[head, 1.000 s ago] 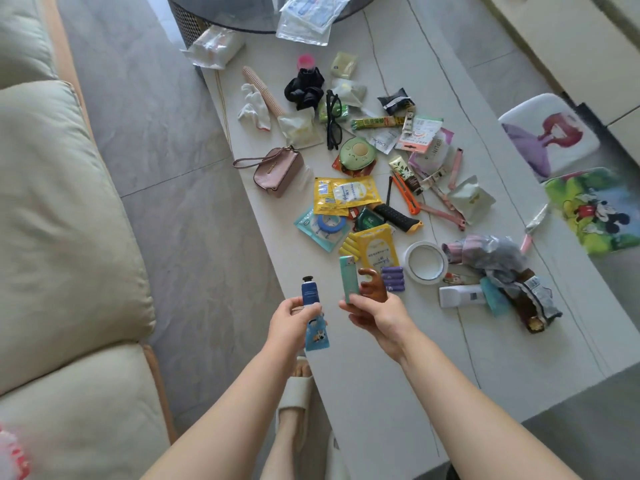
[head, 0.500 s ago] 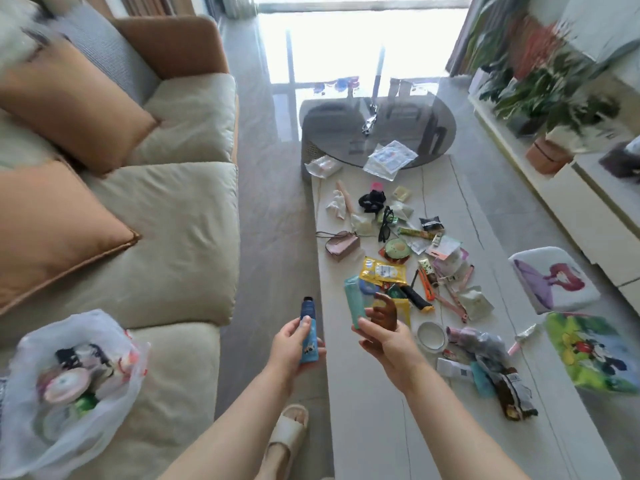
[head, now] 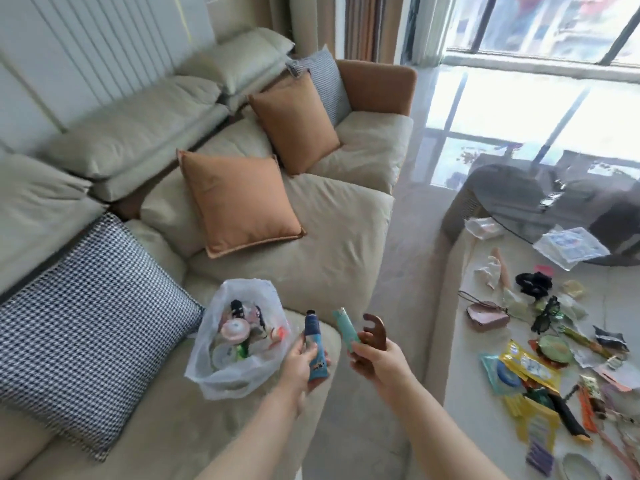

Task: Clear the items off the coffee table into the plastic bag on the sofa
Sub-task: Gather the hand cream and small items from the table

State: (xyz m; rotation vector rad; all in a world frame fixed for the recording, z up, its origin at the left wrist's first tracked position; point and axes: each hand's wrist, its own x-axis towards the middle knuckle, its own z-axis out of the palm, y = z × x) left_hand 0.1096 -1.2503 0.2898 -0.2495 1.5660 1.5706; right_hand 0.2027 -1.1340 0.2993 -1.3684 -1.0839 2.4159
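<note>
My left hand (head: 300, 359) grips a dark blue tube (head: 314, 344) with a black cap, just right of the plastic bag. My right hand (head: 375, 358) holds a teal tube (head: 346, 329) and a brown wooden comb (head: 373, 332) together, above the floor gap between sofa and table. The clear plastic bag (head: 221, 375) lies open on the beige sofa (head: 311, 258), with several small items inside. The white coffee table (head: 460, 327) at the right carries many loose items, among them a pink pouch (head: 486, 317) and yellow packets (head: 530, 367).
Two orange cushions (head: 239, 199) and a houndstooth cushion (head: 86, 313) lie on the sofa near the bag. A round dark glass table (head: 512, 199) stands beyond the coffee table. A strip of grey floor (head: 412, 258) separates sofa and table.
My view has swung left from the table to the sofa. Both hands, still holding their items, have moved left to beside the bag.
</note>
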